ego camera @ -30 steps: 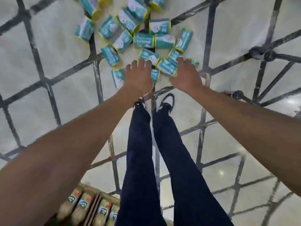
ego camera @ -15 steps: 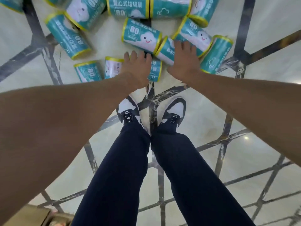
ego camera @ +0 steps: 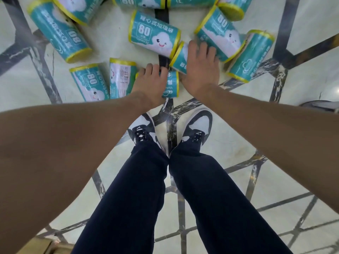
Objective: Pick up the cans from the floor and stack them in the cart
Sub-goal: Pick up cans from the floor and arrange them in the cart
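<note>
Now both hands have dropped onto the cans (ego camera: 155, 36) on the floor (ego camera: 238, 154): left hand (ego camera: 151, 83) curls over one, right hand (ego camera: 200, 67) covers another. Nothing lifted yet; cart unseen.

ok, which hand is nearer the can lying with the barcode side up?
Left. The left hand lies right beside the barcode can, just to its right. The right hand is farther right, over another can.
</note>
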